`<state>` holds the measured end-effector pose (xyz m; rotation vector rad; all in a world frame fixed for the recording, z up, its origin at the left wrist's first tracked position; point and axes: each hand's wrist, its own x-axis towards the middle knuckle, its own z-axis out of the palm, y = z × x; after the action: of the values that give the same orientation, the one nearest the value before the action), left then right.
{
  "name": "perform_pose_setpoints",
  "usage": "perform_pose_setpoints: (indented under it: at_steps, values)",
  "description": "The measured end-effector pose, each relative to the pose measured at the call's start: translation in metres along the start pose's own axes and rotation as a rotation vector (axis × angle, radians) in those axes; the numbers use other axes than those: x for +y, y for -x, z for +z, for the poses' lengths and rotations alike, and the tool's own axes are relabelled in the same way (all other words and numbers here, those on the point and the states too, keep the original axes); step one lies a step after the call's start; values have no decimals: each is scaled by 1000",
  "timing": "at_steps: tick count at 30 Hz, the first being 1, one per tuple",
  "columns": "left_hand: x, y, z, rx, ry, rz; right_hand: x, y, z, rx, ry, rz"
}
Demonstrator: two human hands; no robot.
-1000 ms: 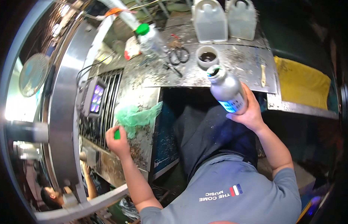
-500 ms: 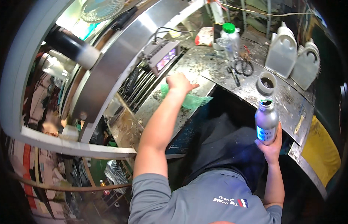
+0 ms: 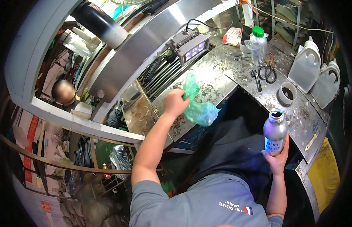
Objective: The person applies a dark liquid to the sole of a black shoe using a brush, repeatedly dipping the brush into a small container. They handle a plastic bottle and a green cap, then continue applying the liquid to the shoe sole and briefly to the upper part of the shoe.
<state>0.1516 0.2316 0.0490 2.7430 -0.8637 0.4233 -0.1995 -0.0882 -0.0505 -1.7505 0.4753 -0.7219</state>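
My left hand (image 3: 175, 103) pinches a crumpled, translucent green plastic bag (image 3: 201, 112), which hangs over the near edge of the metal worktop (image 3: 217, 72). My right hand (image 3: 280, 157) is wrapped round the lower part of a silver metal bottle (image 3: 275, 128). Its mouth is uncovered, and a label faces me. Just beyond the bottle stands a round, pale cup (image 3: 287, 93) with dark matter inside. Scissors with black handles (image 3: 267, 74) and a short black tool (image 3: 256, 80) lie farther off on the worktop.
A lit lamp (image 3: 192, 48) stands beside metal bars at the back. A silver bottle with a green cap (image 3: 258, 47) is behind the scissors. White plastic jugs (image 3: 305, 68) are at the right, near a small brush (image 3: 311, 142) and yellow cloth (image 3: 325, 170). Another person (image 3: 65, 92) is at far left.
My left hand has lifted the green bag off the worktop, and it now hangs loosely. The bottle stays in my right hand. The view has shifted, bringing a person into sight at left.
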Motion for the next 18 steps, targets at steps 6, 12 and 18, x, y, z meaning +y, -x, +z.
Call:
perform_pose_setpoints:
  at_steps: [6, 12, 18]
  values:
    - [14, 32, -48, 20, 642, 20, -15, -5, 16, -98, -162, -6]
    - [31, 52, -64, -171, 1135, -85, -50, -8, 17, -152, 162, -155]
    - [62, 57, -68, -257, 1173, -180, -80, -4, 25, -235, 173, -215]
